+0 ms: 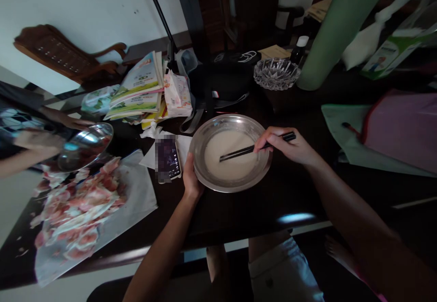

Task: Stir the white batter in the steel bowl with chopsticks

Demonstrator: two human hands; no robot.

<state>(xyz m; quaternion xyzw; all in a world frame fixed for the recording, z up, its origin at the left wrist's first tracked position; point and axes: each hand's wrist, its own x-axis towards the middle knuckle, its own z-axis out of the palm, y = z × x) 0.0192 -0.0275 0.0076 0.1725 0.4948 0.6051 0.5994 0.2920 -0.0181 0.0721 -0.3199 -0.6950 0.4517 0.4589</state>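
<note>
A metal bowl (235, 187) stands on the dark table in front of me, partly filled with a milky, off-white liquid (223, 145). My left hand (191, 176) grips the bowl's left rim, thumb up along the side. In my right hand (282, 145) is a pair of black chopsticks (242, 151), held together over the right rim. Their tips reach into the liquid near the middle of the bowl. Just left of the bowl lies a phone (169, 156) with its screen lit, on white paper (148, 158).
At left, another person's hands (41, 142) hold a tilted metal bowl (105, 133) beside pink-white peelings (92, 197) on a plastic sheet (143, 192). Behind are stacked books (136, 88), a tissue pack (177, 94), a black bag (221, 81), a glass ashtray (276, 74) and a green cylinder (341, 33).
</note>
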